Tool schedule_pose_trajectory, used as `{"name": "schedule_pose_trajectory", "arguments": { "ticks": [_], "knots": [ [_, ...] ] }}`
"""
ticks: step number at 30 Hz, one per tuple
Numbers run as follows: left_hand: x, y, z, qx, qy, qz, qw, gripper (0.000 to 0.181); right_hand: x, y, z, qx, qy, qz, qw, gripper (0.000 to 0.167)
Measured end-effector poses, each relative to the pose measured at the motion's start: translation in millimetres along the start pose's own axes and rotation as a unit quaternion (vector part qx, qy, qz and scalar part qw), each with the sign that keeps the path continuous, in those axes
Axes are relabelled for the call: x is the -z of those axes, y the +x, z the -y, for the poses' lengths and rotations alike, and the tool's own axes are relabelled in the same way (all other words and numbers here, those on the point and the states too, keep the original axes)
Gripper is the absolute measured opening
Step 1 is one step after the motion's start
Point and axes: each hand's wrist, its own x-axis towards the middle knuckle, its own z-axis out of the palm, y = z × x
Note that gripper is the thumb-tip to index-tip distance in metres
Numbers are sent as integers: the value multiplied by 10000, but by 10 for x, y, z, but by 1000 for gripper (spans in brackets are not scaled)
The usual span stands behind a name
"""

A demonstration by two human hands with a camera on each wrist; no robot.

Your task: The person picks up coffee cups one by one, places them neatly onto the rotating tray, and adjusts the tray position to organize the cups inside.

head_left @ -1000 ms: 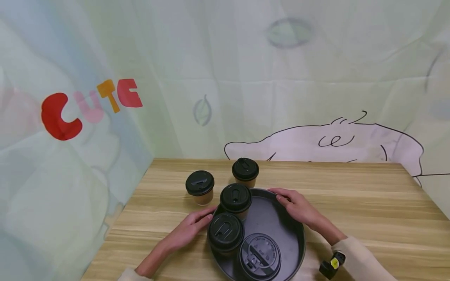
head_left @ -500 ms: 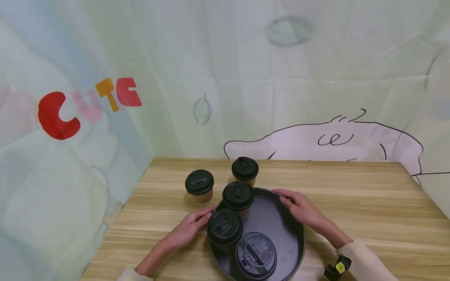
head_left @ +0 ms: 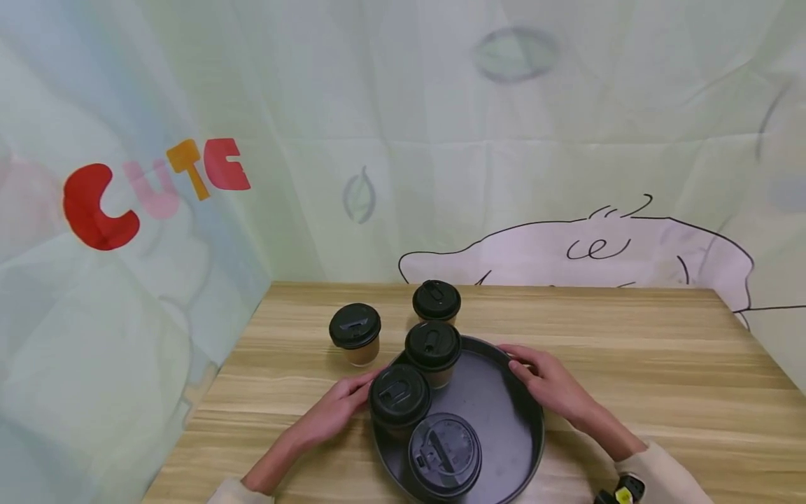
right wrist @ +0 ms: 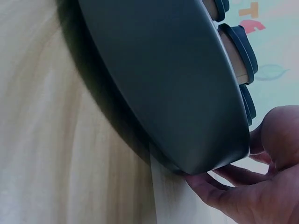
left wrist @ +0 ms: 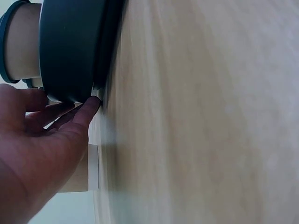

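Observation:
A round dark tray [head_left: 497, 420] lies on the table in the head view. Three lidded paper cups stand in its left half: a back cup [head_left: 432, 343], a middle cup [head_left: 399, 395] and a front cup [head_left: 444, 451] with a greyer lid. My left hand [head_left: 334, 409] holds the tray's left side, its fingers [left wrist: 86, 109] against the outer wall down to the bottom edge. On the far right my right hand [head_left: 554, 385] grips the rim, thumb on top and fingers [right wrist: 208, 186] low on the outside. The tray hides parts of both hands' fingers.
Two more lidded paper cups stand on the wooden table [head_left: 630, 350] beyond the tray: a left cup [head_left: 355, 332] and a far cup [head_left: 436, 301]. A printed curtain [head_left: 378, 140] hangs behind the table. A black and yellow device [head_left: 623, 490] is at the right sleeve.
The tray has turned clockwise seen from above: its front cup shifted left, the middle one away, the back one right. My right hand moved slightly right and nearer; the left barely moved.

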Motion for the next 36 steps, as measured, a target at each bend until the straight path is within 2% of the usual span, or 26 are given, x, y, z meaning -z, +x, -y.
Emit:
{"name": "schedule_pose_trajectory", "arguments": {
  "ticks": [10,21,31,36],
  "knots": [
    [-14,11,0,-41,-462,148,9988,50,22,-156,-33,68,116,-117,9998,39],
    [-11,17,12,-35,-354,157,9992,48,41,-335,-13,-341,228,-182,9990,39],
    [-9,7,37,-153,-239,149,9995,45,42,-354,-7,-411,204,-172,9988,36],
    [-1,15,31,-129,-132,145,9997,46,95,-308,-6,-401,-30,-67,9992,36]
  ]
}}
